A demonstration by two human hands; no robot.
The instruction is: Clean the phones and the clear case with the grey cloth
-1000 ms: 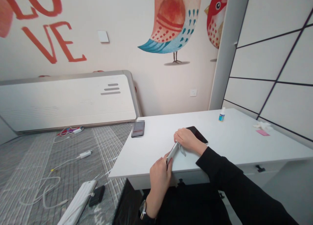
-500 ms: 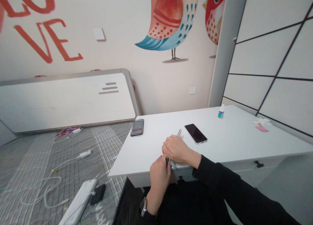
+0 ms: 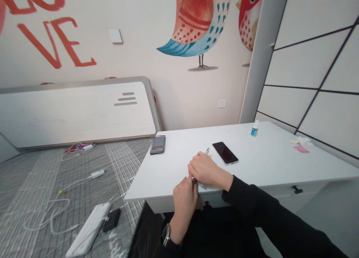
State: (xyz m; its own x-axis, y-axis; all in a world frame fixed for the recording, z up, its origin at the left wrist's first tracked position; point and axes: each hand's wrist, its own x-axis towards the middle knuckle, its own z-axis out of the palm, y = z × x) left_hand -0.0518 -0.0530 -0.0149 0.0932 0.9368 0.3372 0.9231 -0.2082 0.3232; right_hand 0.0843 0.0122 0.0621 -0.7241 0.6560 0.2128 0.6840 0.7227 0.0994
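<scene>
My left hand (image 3: 185,196), with a watch at its wrist, is closed at the front edge of the white table (image 3: 179,145). Between its thumb and fingers shows a small shiny metallic piece (image 3: 193,179), too small to name. My right hand (image 3: 206,169) is closed just above and to the right, touching the left. A thin silvery tip (image 3: 207,151) sticks out beyond its knuckles, and something pale shows under the palm. What the right hand grips is mostly hidden. A black-screened phone (image 3: 225,153) lies right of the hands.
A blurred dark object (image 3: 158,145) lies at the table's left edge. Further right are a small white-and-blue bottle (image 3: 254,128), a pink slip (image 3: 301,149) and crumpled white tissue (image 3: 303,141). On the left lie a power strip (image 3: 89,230), a black adapter (image 3: 112,220) and cables.
Both hands have shifted very slightly, staying close together. The metallic piece at the left fingertips shows more clearly. The whole view has moved a little.
</scene>
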